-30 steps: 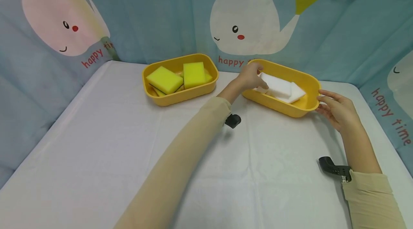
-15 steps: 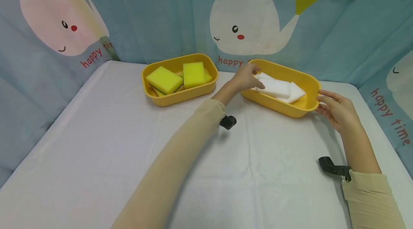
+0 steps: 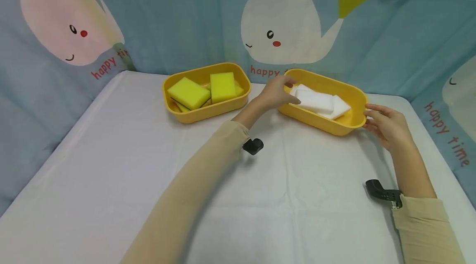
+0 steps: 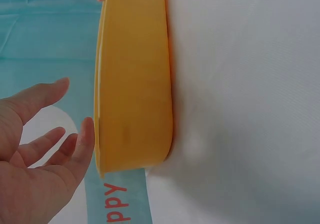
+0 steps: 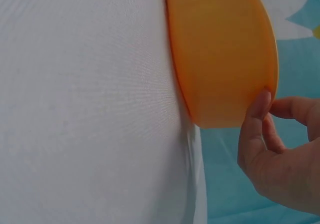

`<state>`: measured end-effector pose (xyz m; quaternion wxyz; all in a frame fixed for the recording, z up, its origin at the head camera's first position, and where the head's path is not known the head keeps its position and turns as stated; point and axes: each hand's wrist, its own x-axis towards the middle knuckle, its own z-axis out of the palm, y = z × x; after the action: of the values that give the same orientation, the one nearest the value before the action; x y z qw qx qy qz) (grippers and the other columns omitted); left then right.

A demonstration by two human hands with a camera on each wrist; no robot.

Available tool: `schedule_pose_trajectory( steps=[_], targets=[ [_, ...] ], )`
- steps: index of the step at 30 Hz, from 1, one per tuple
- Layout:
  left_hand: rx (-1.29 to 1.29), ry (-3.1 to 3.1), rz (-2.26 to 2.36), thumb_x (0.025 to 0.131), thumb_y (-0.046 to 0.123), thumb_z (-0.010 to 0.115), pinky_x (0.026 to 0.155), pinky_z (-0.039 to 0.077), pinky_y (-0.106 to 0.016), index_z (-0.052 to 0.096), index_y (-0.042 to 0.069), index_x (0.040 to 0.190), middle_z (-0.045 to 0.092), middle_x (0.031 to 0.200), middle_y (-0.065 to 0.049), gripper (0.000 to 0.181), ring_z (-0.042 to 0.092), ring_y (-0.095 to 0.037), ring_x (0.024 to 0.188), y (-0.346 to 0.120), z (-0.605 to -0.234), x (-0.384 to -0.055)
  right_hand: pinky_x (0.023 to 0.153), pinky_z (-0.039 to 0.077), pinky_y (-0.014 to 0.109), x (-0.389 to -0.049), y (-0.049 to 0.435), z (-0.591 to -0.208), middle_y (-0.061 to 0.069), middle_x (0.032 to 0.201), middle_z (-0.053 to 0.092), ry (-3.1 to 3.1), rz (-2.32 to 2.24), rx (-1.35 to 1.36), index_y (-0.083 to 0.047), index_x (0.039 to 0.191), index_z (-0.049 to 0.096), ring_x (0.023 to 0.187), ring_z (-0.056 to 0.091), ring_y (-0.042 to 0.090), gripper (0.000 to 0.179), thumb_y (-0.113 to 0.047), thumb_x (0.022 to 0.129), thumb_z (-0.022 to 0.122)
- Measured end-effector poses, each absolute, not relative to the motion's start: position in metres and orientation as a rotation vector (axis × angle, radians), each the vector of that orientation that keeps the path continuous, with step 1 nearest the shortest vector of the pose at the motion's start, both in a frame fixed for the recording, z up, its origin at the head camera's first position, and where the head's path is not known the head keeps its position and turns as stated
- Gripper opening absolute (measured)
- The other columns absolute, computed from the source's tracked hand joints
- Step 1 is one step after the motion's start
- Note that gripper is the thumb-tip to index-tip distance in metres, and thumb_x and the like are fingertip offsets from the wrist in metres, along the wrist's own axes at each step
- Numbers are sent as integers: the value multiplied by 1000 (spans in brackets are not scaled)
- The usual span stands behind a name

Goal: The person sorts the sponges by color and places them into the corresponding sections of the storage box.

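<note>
A yellow oblong plastic bin (image 3: 316, 121) stands at the back right with several white sponges (image 3: 315, 101) lying overlapped in it. At its left end is my left hand (image 3: 275, 93), thumb and fingers spread. In the left wrist view nothing shows between the fingers of that left hand (image 4: 45, 184), which are at the rim of the bin (image 4: 135, 84). My right hand (image 3: 390, 127) pinches the rim at the bin's right end. The right wrist view has the thumb of the right hand (image 5: 285, 169) against the outer wall and the forefinger at the rim.
A second yellow bin (image 3: 208, 112) stands to the left, holding several yellow sponges (image 3: 189, 92). Both bins are on a white-covered table (image 3: 111, 165). Close behind hangs a blue whale-print curtain (image 3: 178, 20).
My left hand has let go of a white sponge, which now lies flatter in the bin, and has drawn back leftward. The right hand stays at the rim.
</note>
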<state>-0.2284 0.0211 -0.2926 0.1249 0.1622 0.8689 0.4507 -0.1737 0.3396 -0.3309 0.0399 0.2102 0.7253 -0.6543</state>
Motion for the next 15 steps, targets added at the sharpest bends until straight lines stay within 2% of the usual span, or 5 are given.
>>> schedule_pose_trajectory(
  steps=[3,10,12,15],
  targets=[
    [462,2547,1302,98,16,77,114,46,-29,53,5,152,56,150,-11,59,50,-27,141,18,-292,-224,69,58,12,-173,339,-328,-7,110,50,2257,-2001,626,-26,114,61,76,65,2,9,-21,107,62],
    [476,2614,1324,102,17,71,110,51,-32,57,3,148,59,147,-14,51,58,-28,130,3,-294,-212,68,57,10,-171,336,-324,-11,107,51,2467,-1810,581,-27,113,60,81,61,1,8,-22,108,59],
    [476,2637,1326,103,18,71,106,53,-31,57,3,148,59,147,-14,50,61,-27,125,-3,-295,-210,69,57,9,-172,334,-324,-11,107,50,2564,-1697,590,-25,119,61,85,59,2,11,-24,109,57],
    [457,2656,1357,103,17,70,102,55,-30,57,3,148,60,146,-14,49,63,-27,119,-12,-296,-206,72,56,8,-174,330,-326,-10,111,49,2679,-1557,630,-18,132,62,90,55,3,26,-28,109,56]
  ],
)
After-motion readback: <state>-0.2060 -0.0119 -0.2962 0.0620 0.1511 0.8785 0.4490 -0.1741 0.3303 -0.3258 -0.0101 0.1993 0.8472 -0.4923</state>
